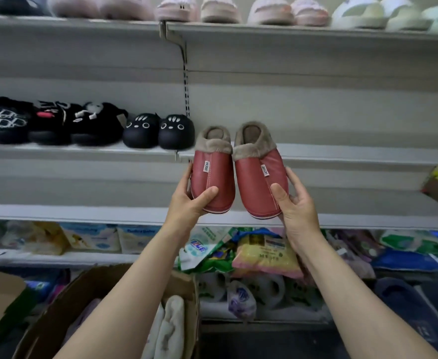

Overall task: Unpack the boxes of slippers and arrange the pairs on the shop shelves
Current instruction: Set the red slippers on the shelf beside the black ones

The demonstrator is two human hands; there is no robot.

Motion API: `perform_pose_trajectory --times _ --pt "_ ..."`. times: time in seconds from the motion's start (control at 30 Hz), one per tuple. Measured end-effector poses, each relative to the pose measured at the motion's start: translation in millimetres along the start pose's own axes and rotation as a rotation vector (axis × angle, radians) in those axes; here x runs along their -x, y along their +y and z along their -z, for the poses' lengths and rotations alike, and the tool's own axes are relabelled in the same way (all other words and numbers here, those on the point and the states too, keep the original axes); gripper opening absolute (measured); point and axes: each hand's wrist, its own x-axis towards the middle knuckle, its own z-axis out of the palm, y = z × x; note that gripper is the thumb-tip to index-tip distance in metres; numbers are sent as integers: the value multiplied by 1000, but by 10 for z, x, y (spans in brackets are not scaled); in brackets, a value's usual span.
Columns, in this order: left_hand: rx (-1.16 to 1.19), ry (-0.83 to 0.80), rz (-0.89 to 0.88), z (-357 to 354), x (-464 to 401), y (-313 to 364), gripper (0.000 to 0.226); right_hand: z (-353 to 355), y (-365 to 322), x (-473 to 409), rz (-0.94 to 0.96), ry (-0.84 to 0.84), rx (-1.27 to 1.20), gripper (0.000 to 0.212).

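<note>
Red slippers (238, 174) in both hands

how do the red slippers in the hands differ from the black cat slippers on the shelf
The red slippers are smooth-surfaced, with grey fur collars and HOME tags; the black cat slippers carry white cat faces and ears. The red pair is held up by the left hand and right hand; the cat pair rests on the shelf. Both are closed-toe pairs.

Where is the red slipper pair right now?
Head view, centre: the red slippers are held up, one in each hand, left hand and right hand, just right of the black cat slippers on the middle shelf.
</note>
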Motion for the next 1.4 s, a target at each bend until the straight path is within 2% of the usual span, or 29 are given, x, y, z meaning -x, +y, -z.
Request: perform_pose_trajectory --times 0.13,0.33,0.57,0.73,0.8,0.93,1.03,1.1,1.13,1.17,1.23,1.27,1.33,1.4 --pt "-9 3 11 -85 -549 33 84 -53 -93 -446 30 4 -21 63" --pt "1 18 32 -60 -1285 17 60 -192 -70 -1040 77 8 15 64" --pt "-3 61 83 23 -1855 -153 79 -226 60 -1491 97 -37 86 74" --pt "-26 89 116 53 -1990 -203 60 -252 111 -1656 91 -28 92 64" --pt "-60 100 126 59 -2007 -203 65 -249 144 -1731 87 -27 109 61" --pt "-315 161 167 86 -1981 -165 71 -231 221 -1887 56 -36 140 60" --pt "-861 221 125 105 -1914 -99 92 -236 280 -2027 20 -1 165 57" --pt "-1110 280 23 55 -1860 -73 92 -224 324 -2137 9 20 213 63" --pt "-1130 290 -40 10 -1826 -48 86 -219 349 -2185 2 32 244 63" --pt "-1124 277 -100 -31 -1805 -30 81 -202 384 -2242 -3 35 289 52" --pt "-1135 190 -180 -99 -1786 -32 79 -191 410 -2314 4 28 374 14" --pt "-1152 147 -203 -121 -1780 -64 80 -200 397 -2344 12 22 398 6" --pt "-1162 108 -212 -155 -1769 -131 86 -230 336 -2387 15 1 486 22" --pt "-1168 118 -243 -167 -1761 -198 91 -230 292 -2445 13 8 717 38"
